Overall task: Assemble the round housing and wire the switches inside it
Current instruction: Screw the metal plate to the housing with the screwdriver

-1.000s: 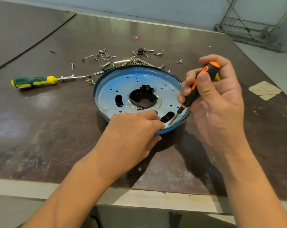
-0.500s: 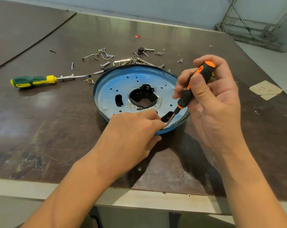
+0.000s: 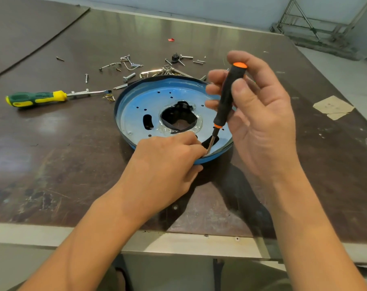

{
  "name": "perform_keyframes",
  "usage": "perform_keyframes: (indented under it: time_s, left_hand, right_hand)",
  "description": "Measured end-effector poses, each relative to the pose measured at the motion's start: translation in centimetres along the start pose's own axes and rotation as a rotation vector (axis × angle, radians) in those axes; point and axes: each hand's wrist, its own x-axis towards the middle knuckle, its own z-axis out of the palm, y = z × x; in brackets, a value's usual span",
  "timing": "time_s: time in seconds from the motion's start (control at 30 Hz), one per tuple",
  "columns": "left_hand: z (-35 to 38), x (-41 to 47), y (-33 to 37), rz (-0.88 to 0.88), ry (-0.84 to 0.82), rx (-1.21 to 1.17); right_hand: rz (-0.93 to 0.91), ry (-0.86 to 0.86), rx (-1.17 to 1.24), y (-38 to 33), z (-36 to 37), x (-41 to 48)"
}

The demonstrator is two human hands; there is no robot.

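Observation:
A round blue housing plate [image 3: 140, 101] with a dark rim lies flat on the brown table, a large black opening at its centre. My left hand [image 3: 168, 162] rests on its near edge, fingertips pinched together on something small that I cannot make out. My right hand [image 3: 256, 114] grips a black screwdriver with orange trim [image 3: 226, 99], held nearly upright. Its metal tip comes down on the plate right beside my left fingertips, next to a dark slot.
A green and yellow screwdriver [image 3: 52, 97] lies on the table left of the plate. Several loose screws and metal bits [image 3: 134, 68] are scattered behind it, with a small black part [image 3: 175, 58]. A paper scrap [image 3: 334, 107] sits at right. The table's front edge [image 3: 178, 242] runs below my forearms.
My right hand has swung the screwdriver from a slant to nearly upright and shifted left, bringing the tip to my left fingertips. My left hand has stayed put.

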Motion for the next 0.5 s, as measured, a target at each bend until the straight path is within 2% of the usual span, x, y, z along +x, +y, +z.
perform_keyframes:
  time_s: [0.17,0.37,0.5]
  left_hand:
    - [0.10,0.00,0.04,0.002,0.026,-0.001]
    - [0.20,-0.10,-0.03,0.001,0.027,-0.002]
    - [0.31,-0.06,0.03,0.001,0.024,0.011]
  right_hand:
    - [-0.042,0.036,0.017,-0.01,0.31,-0.15]
    - [0.080,0.051,0.235,-0.46,-0.14,-0.05]
    - [0.056,0.065,0.172,-0.12,0.11,-0.14]
